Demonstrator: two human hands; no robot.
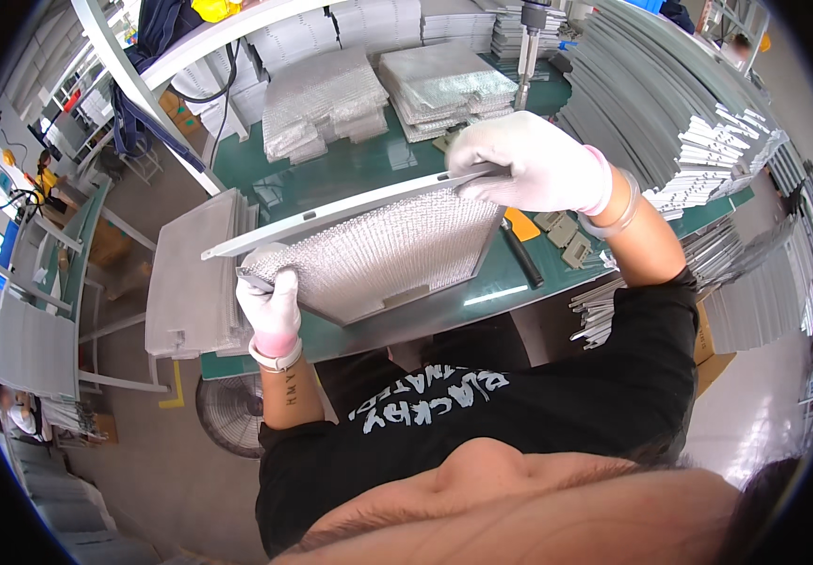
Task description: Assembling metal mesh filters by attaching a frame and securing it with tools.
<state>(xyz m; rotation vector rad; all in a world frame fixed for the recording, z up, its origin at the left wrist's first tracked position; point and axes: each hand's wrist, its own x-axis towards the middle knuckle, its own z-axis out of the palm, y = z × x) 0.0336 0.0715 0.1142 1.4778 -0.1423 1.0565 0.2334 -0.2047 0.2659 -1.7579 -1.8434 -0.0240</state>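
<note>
A rectangular silver metal mesh panel [397, 250] is held tilted above the green table [388, 339]. A long grey metal strip with small slots [331, 213] runs along its upper edge. My left hand [273, 306], in a white glove, is closed on the panel's left edge with the thumb up. My right hand [531, 162], also gloved in white, pinches the far right corner where strip and mesh meet. The fingers of both hands are partly hidden behind the panel. Beside its right edge lies a black-handled tool [522, 259] with an orange piece [520, 224].
Mesh panels are stacked at left [195, 268], back left [322, 99] and back centre [444, 85]. Grey strips [651, 104] pile up at right. A vertical metal tool [527, 56] hangs at the back. A floor fan [227, 414] stands below. Another person [47, 179] is far left.
</note>
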